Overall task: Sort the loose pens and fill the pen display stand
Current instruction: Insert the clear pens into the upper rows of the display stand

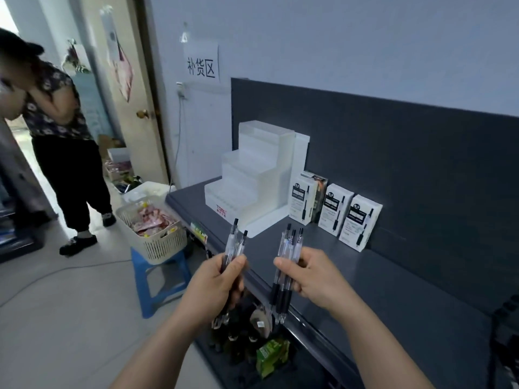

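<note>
1. Pens (285,248): clear barrels, black grips and clickers, upright at lower centre.
2. Left hand (216,287) fingers curl round two; right hand (317,276) pinches three.
3. White stepped display stand (252,178) sits mid-frame, apart.

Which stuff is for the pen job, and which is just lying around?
For the job: clear black-grip pens in the left hand and right hand; white stepped plastic display stand; white pen boxes.
Just lying about: white plastic basket; blue plastic stool; green carton; paper wall sign.

Bare forearms, left hand (216,284), right hand (317,279)
</note>
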Demonstrator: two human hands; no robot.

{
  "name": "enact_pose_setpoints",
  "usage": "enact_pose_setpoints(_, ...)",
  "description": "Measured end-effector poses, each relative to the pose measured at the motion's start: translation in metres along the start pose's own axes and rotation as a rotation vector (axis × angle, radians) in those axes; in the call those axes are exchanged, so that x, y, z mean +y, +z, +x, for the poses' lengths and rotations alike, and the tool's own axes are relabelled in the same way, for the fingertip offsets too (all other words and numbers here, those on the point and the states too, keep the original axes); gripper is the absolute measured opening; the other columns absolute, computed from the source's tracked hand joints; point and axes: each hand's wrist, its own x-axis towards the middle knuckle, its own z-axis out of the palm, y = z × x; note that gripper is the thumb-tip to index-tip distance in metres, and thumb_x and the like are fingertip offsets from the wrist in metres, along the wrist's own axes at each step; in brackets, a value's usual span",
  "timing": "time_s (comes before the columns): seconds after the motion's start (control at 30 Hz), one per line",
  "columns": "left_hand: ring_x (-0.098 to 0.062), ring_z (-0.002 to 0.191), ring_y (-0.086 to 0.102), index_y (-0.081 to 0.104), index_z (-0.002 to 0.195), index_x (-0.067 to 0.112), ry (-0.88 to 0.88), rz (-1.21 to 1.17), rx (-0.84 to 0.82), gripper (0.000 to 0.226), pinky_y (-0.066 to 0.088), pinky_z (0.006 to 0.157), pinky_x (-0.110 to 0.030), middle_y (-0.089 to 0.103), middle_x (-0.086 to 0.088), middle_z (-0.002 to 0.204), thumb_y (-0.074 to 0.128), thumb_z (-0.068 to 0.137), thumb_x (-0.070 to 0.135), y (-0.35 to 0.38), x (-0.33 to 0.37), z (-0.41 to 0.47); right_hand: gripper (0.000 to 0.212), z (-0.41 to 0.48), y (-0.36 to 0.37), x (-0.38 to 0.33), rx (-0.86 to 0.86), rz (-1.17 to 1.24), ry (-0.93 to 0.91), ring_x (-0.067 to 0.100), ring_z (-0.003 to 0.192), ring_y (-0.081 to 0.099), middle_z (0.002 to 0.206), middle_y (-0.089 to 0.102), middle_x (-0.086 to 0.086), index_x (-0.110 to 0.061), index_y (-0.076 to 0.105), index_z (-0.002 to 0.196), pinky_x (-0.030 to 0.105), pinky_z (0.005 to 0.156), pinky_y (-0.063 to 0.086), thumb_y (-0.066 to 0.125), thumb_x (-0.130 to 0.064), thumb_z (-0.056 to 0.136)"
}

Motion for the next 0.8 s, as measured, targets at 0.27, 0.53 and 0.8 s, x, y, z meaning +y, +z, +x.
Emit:
enact_pose_setpoints(0.27, -0.019, 0.046, 0.045, 0.058, 0.081, 0.003, 0.001, -0.02, -0.004, 0.026, 0.04, 0.045, -0.026, 0.05, -0.008, 0.052, 0.07, 0.085, 0.026, -0.028, 0.003, 0.11, 0.016, 0.122, 0.0, -0.011, 0.014, 0.066, 0.0, 0.006, 0.047, 0.049, 0.06, 0.057, -0.003, -0.015, 0.068, 0.094, 0.022, 0.048, 0.042, 0.068, -0.03, 0.089)
enact_pose_setpoints(0.53, -0.01, 0.041, 0.043, 0.066, 0.086, 0.011, -0.08, -0.091, -0.13, 0.028, 0.037, 0.041, -0.021, 0.052, 0.005, 0.05, 0.084, 0.069, 0.024, -0.042, 0.009, 0.196, 0.019, 0.208, 0.011, -0.031, -0.012, 0.059, -0.008, 0.012, 0.049, 0.053, 0.057, 0.059, 0.002, -0.016, 0.066, 0.09, 0.023, 0.054, 0.046, 0.071, -0.034, 0.086)
enact_pose_setpoints(0.8, -0.015, 0.039, 0.037, 0.062, 0.078, 0.008, -0.098, -0.103, -0.282, 0.034, 0.031, 0.041, -0.023, 0.046, -0.004, 0.045, 0.084, 0.066, 0.031, -0.085, -0.009, 0.273, 0.015, 0.273, 0.043, -0.046, 0.064, 0.211, -0.024, 0.018, 0.051, 0.056, 0.059, 0.061, 0.007, -0.01, 0.068, 0.087, 0.027, 0.055, 0.049, 0.073, -0.025, 0.084)
